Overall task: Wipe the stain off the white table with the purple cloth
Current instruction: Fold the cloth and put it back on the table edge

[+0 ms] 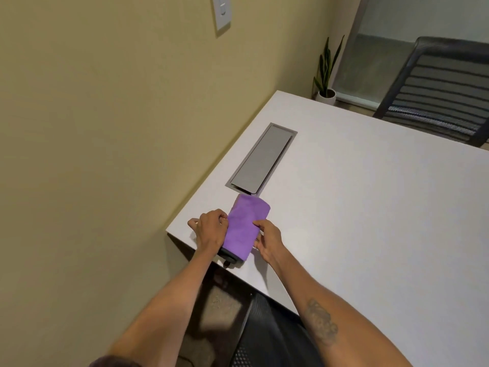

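Hiding any stain, purple cloth (244,226) covers a dark object (229,256).

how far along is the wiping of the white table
Done: nothing on the white table shows as wiped, and no stain is visible. In hand: the left hand and right hand grip the sides of the folded purple cloth, lying over a dark object at the table's corner. Left: the wiping itself.
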`<state>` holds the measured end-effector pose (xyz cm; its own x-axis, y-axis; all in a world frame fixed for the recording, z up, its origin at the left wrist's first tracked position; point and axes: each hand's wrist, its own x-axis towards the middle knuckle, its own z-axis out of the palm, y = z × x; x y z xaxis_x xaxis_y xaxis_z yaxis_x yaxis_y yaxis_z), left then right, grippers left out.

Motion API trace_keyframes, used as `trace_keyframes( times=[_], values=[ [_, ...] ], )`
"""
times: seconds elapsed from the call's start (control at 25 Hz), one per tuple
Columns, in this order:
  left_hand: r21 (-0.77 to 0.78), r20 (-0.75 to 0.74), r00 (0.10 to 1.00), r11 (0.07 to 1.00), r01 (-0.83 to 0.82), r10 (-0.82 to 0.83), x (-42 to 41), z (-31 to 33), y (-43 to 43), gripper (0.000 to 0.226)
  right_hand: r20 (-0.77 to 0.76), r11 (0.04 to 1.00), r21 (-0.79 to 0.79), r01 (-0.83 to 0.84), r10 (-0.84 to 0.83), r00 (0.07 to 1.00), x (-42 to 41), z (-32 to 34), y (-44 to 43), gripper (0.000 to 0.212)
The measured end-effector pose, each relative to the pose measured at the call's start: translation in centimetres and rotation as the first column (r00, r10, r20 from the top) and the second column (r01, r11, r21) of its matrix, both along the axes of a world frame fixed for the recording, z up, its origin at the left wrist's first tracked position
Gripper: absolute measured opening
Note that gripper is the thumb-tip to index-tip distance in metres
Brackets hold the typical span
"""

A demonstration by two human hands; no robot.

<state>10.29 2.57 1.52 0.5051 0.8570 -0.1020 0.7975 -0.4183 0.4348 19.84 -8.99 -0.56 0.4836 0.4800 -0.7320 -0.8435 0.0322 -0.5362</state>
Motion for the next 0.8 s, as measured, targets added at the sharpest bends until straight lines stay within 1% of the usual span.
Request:
trace_keyframes(
  times=[0.08,0.16,0.28,0.32,0.4,0.48,0.6,0.72,0.8],
  values=[
    [0.018,-0.030,1.000,1.000,-0.003,0.004,-0.2,-1.4,0.1,0.025,0.035,0.999,-0.048,-0.021,0.023,0.999,-0.1,-1.3,0.3,0.018],
    [0.041,-0.060,0.998,0.999,-0.004,0.006,-0.5,-2.5,0.1,0.025,0.080,0.995,-0.081,-0.050,0.056,0.995,-0.1,-2.2,0.3,0.021],
    [0.061,-0.088,0.996,0.998,-0.003,0.008,-0.6,-3.7,0.5,0.028,0.137,0.994,-0.090,-0.067,0.079,0.987,-0.2,-3.1,0.4,0.028],
    [0.063,-0.096,0.995,0.998,-0.005,0.011,-0.5,-4.0,0.7,0.029,0.163,0.991,-0.115,-0.068,0.086,0.983,-0.1,-3.2,0.5,0.032],
    [0.060,-0.111,0.994,0.998,-0.009,0.016,-0.3,-4.6,0.9,0.029,0.230,0.971,-0.218,-0.095,0.146,0.962,0.1,-3.5,0.7,0.047],
    [0.049,-0.123,0.992,0.999,-0.008,0.014,0.0,-4.9,0.8,0.028,0.273,0.937,-0.321,-0.140,0.233,0.933,0.3,-3.5,0.6,0.060],
    [0.050,-0.174,0.985,0.999,0.008,0.001,0.2,-4.6,0.4,0.029,0.286,0.884,-0.413,-0.218,0.353,0.891,0.3,-2.9,0.1,0.072],
    [0.059,-0.303,0.953,0.997,0.052,-0.032,0.7,-3.4,-0.1,0.028,0.328,0.816,-0.517,-0.259,0.468,0.820,0.7,-1.7,-0.9,0.072],
    [0.077,-0.350,0.935,0.993,0.085,-0.053,1.2,-2.3,-0.6,0.026,0.367,0.769,-0.572,-0.285,0.551,0.749,1.1,-0.3,-2.0,0.069]
  ],
)
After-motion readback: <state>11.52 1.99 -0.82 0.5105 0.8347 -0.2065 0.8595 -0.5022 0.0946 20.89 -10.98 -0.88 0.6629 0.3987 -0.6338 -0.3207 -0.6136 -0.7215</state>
